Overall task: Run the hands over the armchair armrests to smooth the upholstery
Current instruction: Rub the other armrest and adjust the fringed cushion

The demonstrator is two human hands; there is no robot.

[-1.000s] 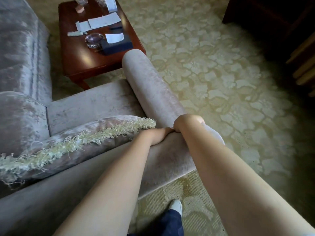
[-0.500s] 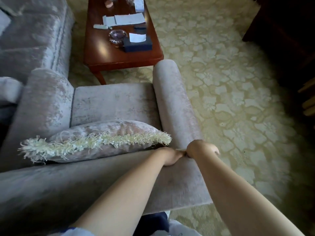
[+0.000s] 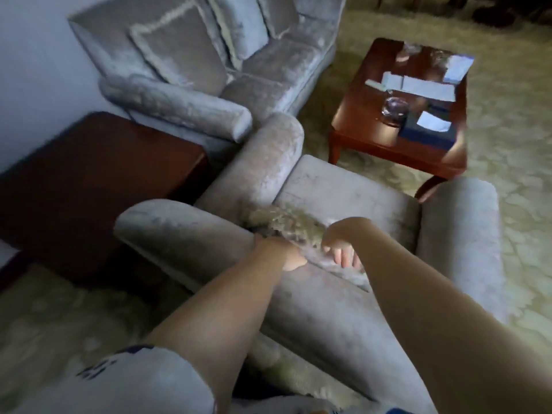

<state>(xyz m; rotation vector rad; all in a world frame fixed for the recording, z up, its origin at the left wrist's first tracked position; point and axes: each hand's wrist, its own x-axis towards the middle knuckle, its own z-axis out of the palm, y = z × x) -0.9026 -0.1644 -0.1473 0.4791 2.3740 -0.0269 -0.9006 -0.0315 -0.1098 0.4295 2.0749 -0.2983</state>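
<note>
The crushed-velvet armchair (image 3: 325, 312) stands in front of the person, its fat rolled armrests (image 3: 270, 162) flanking the seat. Both hands lie on the rounded back. The left hand (image 3: 282, 253) folds over it, fingers hidden. The right hand (image 3: 340, 243) hooks downward beside a shaggy fringed cushion (image 3: 286, 222). Blur hides any grip.

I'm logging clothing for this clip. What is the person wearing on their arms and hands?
Both forearms are bare; the left hand and right hand show no gloves. A short pale grey sleeve with dark blue print covers the left upper arm.
</note>
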